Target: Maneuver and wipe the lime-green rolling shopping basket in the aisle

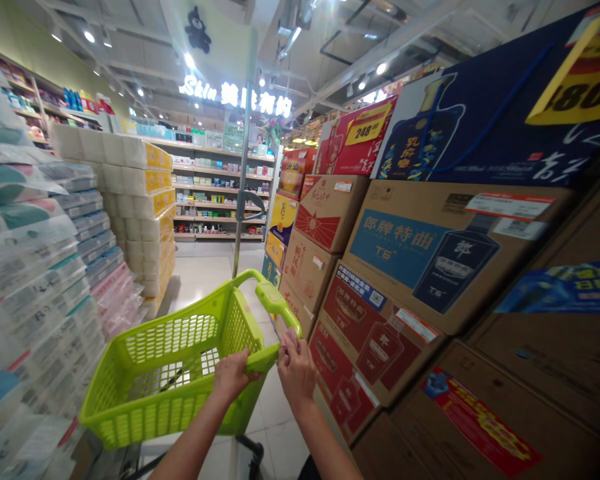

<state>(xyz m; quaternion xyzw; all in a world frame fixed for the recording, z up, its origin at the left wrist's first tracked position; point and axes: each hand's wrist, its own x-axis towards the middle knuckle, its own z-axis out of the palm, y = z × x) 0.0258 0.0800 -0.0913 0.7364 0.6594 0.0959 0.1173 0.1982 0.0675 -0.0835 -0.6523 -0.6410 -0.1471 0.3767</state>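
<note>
A lime-green shopping cart [165, 417] with perforated plastic walls stands in front of me, turned sideways to the aisle. Its basket shows only its own grid floor and walls. My left hand [233, 375] is closed over the near rim of the basket. Farther right, my right hand [297, 370] is wrapped round the corner where the rim meets the cart handle [275, 300]. A small pinkish patch shows by the right fingers; I cannot make out what it is. A tall grey pole [244, 147] rises behind the cart's handle end.
Stacked liquor cartons [393, 240] form a wall close on the right. Packs of tissue paper [145, 180] and plastic-wrapped bundles [35, 280] line the left. Shelves of small boxes [220, 177] stand across the end of the tiled aisle [200, 270].
</note>
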